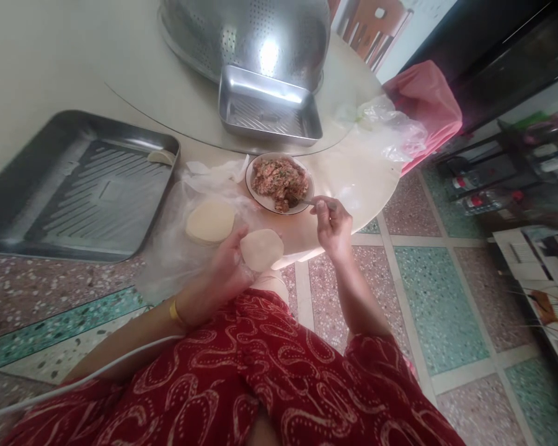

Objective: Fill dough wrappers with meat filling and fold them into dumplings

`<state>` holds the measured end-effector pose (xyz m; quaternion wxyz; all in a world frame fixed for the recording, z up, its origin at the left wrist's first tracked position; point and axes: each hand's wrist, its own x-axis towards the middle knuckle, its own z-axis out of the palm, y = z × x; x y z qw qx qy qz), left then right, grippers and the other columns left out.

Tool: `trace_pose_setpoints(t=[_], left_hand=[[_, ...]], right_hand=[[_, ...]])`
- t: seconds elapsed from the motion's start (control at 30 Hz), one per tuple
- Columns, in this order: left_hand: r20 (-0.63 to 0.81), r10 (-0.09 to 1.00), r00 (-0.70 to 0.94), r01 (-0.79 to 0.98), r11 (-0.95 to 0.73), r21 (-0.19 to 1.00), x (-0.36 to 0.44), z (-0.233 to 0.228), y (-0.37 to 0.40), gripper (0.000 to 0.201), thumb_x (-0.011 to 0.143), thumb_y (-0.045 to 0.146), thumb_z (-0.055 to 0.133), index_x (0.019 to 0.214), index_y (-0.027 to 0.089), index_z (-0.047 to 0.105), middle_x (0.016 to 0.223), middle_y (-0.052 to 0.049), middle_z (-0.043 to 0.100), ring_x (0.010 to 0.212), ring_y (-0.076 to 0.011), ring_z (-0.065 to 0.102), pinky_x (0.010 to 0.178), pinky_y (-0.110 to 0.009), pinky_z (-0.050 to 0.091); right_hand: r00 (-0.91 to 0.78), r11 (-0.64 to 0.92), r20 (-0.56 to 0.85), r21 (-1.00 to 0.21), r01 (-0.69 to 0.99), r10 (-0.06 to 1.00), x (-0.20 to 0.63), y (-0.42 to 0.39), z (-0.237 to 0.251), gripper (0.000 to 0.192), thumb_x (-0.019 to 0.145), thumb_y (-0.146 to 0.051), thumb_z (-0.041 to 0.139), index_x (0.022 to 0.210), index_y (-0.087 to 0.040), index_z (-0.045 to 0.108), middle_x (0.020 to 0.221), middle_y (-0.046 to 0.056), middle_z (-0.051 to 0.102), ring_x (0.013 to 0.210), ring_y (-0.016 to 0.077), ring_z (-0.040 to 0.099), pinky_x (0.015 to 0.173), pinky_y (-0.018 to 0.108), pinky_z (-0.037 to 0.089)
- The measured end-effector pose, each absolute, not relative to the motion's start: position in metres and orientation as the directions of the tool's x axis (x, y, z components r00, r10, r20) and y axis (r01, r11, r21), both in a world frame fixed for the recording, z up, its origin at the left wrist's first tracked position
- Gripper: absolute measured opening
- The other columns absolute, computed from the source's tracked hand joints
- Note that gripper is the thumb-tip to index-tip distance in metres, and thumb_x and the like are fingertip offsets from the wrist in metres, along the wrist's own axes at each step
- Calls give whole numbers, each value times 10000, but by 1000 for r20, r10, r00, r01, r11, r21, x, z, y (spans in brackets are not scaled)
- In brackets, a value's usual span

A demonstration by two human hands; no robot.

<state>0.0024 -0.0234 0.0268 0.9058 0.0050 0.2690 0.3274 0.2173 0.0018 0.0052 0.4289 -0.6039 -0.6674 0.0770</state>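
On the palm side of my left hand (230, 266) lies a round, pale dumpling wrapper (262, 250), held between thumb and fingers. My right hand (335, 227) is closed around the handle of a metal utensil (312, 202), whose tip is sunk in minced meat filling (279, 178), so its kind is hidden. The filling, flecked with green, sits in a white bowl (256, 199) with a dark rim. Left of the bowl, a stack of wrappers (210, 220) rests on a clear plastic bag (170, 238). One folded dumpling (161, 157) lies in the large metal tray's corner.
The large tray (142, 238) overhangs the table's front edge at left. Behind the bowl are a smaller metal tray (270, 131) and a perforated steel colander (246, 31) on a glass turntable (186, 118). A pink chair cover (430, 111) and clear plastic bag (390, 127) are at right.
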Motion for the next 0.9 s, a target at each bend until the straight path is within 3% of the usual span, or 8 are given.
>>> trace_pose_setpoints(t=[0.27, 0.47, 0.7, 0.9], left_hand=[[-545, 610, 575, -613, 762, 207, 1, 19, -23, 451, 1022, 369, 394, 1225, 68, 661, 970, -128, 773, 944, -231, 739, 960, -326, 566], [-505, 616, 604, -606, 767, 210, 0, 16, -24, 449, 1010, 382, 425, 1235, 65, 649, 942, -125, 766, 939, -234, 739, 891, -307, 589], [-570, 593, 570, -597, 774, 208, 2, 17, -23, 422, 1013, 378, 412, 1081, 73, 695, 848, -114, 756, 849, -218, 739, 829, -292, 596], [-574, 588, 570, -607, 772, 187, 0, 19, -24, 446, 1025, 374, 388, 1087, 56, 695, 905, -137, 761, 849, -222, 735, 846, -308, 583]], right_hand=[[-4, 362, 495, -632, 685, 869, 224, -9, 5, 282, 1008, -458, 461, 995, -287, 685, 931, 33, 738, 883, 200, 691, 771, 404, 568], [-91, 437, 492, -656, 616, 866, 234, -4, 5, 299, 1003, -506, 464, 964, -311, 688, 876, 9, 730, 864, 195, 681, 796, 406, 563], [-261, 531, 481, -599, 599, 837, 229, 21, 1, 339, 1002, -534, 449, 957, -311, 701, 876, 3, 765, 858, 195, 683, 823, 423, 558], [-190, 564, 583, -568, 599, 790, 221, 24, -6, 281, 1013, -465, 473, 1037, -299, 698, 900, 14, 779, 886, 202, 692, 812, 424, 572]])
